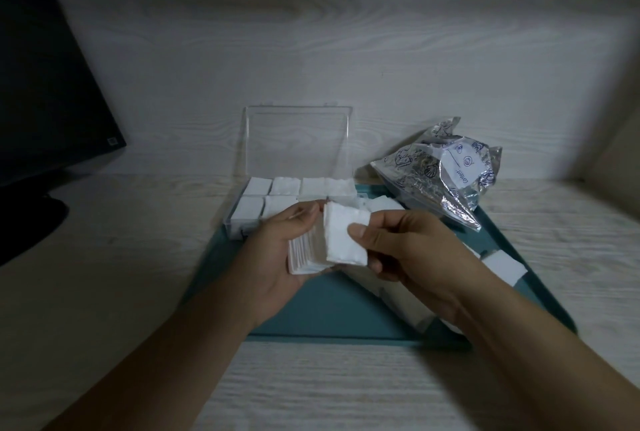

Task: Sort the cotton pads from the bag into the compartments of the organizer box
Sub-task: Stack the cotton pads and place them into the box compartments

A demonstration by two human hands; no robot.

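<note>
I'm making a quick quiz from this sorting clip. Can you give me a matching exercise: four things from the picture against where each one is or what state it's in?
Things:
1. organizer box
2. bag
3. stack of cotton pads
4. monitor

States or places:
A. crumpled, right of the box
B. held in the left hand
C. lid open, pads inside
D. dark, far left

Pairs: 1-C, 2-A, 3-B, 4-D

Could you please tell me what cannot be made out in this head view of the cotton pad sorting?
- Organizer box: its front right compartments are hidden behind the left hand and the stack of pads.
- Bag: crumpled foil hides whether pads remain inside; its print is too small to read.
- Tray: the right hand and forearm cover part of the loose pads.
</note>
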